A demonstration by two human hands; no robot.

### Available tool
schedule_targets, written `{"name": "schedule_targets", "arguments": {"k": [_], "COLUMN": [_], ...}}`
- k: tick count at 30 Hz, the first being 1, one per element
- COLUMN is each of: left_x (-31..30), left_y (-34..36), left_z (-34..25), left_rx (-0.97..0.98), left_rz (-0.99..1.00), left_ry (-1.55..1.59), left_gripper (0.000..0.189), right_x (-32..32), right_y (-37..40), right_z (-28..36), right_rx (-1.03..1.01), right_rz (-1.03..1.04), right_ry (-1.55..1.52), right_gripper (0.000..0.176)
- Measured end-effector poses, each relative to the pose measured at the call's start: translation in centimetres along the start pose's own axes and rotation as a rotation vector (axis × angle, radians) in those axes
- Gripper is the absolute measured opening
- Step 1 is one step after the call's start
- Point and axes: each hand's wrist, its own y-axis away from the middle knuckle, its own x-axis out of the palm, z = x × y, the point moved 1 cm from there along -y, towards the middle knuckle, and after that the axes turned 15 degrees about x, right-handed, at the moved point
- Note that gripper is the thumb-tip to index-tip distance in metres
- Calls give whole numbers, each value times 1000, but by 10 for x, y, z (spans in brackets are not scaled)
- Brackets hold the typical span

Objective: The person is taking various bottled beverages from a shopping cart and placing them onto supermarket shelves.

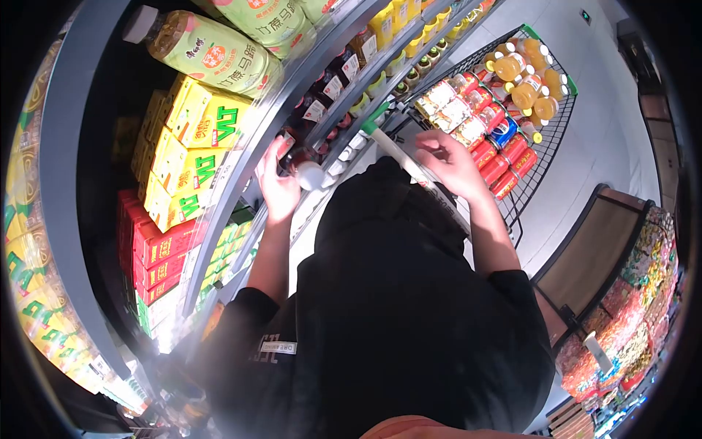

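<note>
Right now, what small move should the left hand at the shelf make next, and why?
Probably ease the white-capped dark bottle deeper into its row: the left hand touches it at the front edge of the grey metal shelf, beside similar dark bottles with white labels.

shelves (292, 99) left, bottle (310, 175) on shelf, cart (557, 135) right, cans (504, 157) in cart

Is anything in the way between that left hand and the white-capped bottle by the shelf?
Nothing visible does. The left hand is right at the shelf rail, and the white-capped bottle sits beside its thumb with nothing between them. Whether the hand grips it I cannot tell.
</note>
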Motion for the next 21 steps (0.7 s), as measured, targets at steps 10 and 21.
{"name": "schedule_targets", "arguments": {"k": [10, 21], "left_x": [45, 49], "left_y": [-17, -17], "left_z": [44, 50], "left_rx": [-533, -575], "left_rz": [-70, 56], "left_ry": [513, 456], "left_gripper": [29, 30], "right_x": [-2, 20], "right_y": [43, 82], "right_z": [-51, -72], "right_rx": [126, 257], "right_rz": [-170, -275], "right_ry": [69, 570], "right_gripper": [39, 46]}}
